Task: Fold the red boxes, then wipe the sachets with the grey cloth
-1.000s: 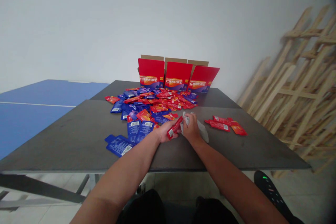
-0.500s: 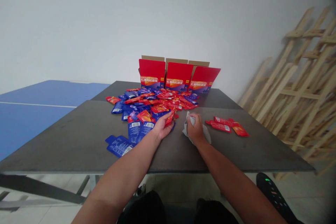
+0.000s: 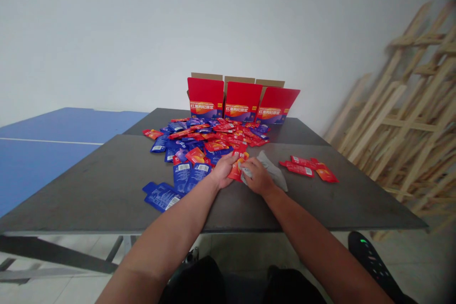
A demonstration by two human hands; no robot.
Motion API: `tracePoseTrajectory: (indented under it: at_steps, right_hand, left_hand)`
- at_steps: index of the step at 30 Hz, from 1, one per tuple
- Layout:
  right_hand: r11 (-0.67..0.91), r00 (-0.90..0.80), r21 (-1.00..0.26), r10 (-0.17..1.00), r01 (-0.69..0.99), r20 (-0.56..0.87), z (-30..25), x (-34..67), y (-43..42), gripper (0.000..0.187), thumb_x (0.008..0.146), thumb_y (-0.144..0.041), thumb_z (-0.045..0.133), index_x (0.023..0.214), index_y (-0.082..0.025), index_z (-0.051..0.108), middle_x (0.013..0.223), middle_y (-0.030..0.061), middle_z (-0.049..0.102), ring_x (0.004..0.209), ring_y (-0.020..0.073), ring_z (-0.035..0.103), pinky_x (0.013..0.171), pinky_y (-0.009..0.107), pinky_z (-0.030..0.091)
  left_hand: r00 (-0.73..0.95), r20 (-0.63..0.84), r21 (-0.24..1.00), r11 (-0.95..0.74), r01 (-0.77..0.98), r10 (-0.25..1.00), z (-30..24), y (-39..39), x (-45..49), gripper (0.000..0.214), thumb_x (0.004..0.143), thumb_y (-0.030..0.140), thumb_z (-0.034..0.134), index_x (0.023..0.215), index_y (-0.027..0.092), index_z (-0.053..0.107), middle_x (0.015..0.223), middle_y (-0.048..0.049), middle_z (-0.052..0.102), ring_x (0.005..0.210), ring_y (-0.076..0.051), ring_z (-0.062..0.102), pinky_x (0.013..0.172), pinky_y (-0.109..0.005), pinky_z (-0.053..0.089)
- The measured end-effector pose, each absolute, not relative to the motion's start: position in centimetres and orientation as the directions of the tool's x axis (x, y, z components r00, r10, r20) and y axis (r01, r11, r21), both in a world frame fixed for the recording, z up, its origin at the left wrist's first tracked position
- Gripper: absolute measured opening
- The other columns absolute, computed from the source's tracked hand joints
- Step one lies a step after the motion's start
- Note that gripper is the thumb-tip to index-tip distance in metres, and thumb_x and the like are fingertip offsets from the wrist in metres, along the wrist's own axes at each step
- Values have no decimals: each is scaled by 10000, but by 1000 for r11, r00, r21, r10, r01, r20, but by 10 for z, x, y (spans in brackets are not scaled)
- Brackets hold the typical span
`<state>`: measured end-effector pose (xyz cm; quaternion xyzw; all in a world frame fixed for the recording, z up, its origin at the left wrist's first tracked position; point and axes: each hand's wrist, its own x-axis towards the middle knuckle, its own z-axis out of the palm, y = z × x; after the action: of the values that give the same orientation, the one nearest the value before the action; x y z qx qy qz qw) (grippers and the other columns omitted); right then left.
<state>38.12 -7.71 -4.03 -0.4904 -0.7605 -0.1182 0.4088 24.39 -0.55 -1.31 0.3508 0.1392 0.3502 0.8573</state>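
My left hand [image 3: 223, 171] rests at the front of a heap of sachets, its fingers on a red sachet [image 3: 236, 169]. My right hand [image 3: 257, 176] meets that sachet from the other side, gripping a crumpled grey cloth [image 3: 271, 173] against its edge. The heap of red and blue sachets [image 3: 210, 138] spreads just beyond my hands. Several blue sachets [image 3: 162, 196] lie apart at its front left. A small group of red sachets [image 3: 302, 167] lies to the right of the cloth.
Three open red cardboard display boxes [image 3: 242, 100] stand in a row at the far edge of the dark grey table [image 3: 107, 185]. A blue table-tennis table [image 3: 46, 161] adjoins on the left. Wooden frames [image 3: 392, 114] lean against the wall on the right.
My hands have come together from being apart. The red sachet now sits between them, and the cloth has shifted up against it, away from the table's front.
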Motion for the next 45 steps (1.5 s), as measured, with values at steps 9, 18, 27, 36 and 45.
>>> tracePoseTrajectory:
  at_steps: [9, 18, 27, 36, 45]
  right_hand:
    - [305, 123, -360, 588, 882, 799, -46, 394, -67, 173, 859, -160, 513, 1002, -203, 601, 967, 83, 560, 921, 225, 568, 845, 398, 512]
    - [264, 283, -417, 427, 870, 859, -38, 398, -71, 119, 908, -242, 504, 997, -209, 576, 936, 73, 561, 901, 224, 564, 825, 407, 506]
    - [710, -437, -106, 537, 697, 721, -40, 362, -86, 289, 857, -178, 545, 1137, -238, 590, 998, 73, 581, 927, 207, 573, 799, 380, 546]
    - [466, -98, -244, 596, 851, 797, -44, 376, -73, 251, 860, -141, 505, 1086, -213, 588, 997, 92, 546, 940, 229, 551, 845, 417, 522]
    - [214, 339, -505, 522, 836, 783, -44, 394, -63, 117, 903, -233, 484, 972, -199, 573, 927, 76, 564, 901, 235, 555, 840, 422, 488]
  left_hand:
    - [829, -26, 764, 546, -344, 559, -17, -15, 243, 120, 839, 161, 638, 946, 109, 655, 878, -105, 698, 734, -166, 677, 713, -278, 539]
    - [839, -200, 696, 677, -241, 505, -12, -9, 240, 271, 908, 356, 547, 1070, 149, 617, 932, -108, 702, 777, -225, 693, 695, -382, 557]
    - [879, -247, 504, 829, -242, 407, -7, -4, 235, 471, 886, 556, 493, 859, 113, 651, 702, -78, 658, 633, -182, 646, 664, -291, 517]
    - [884, -240, 633, 755, -171, 401, -11, -12, 237, 480, 907, 570, 460, 876, 128, 645, 731, -76, 688, 628, -167, 654, 605, -254, 489]
    - [868, -301, 667, 738, -104, 394, -9, -12, 234, 364, 864, 499, 585, 946, 149, 645, 773, -46, 663, 550, -121, 584, 438, -205, 384]
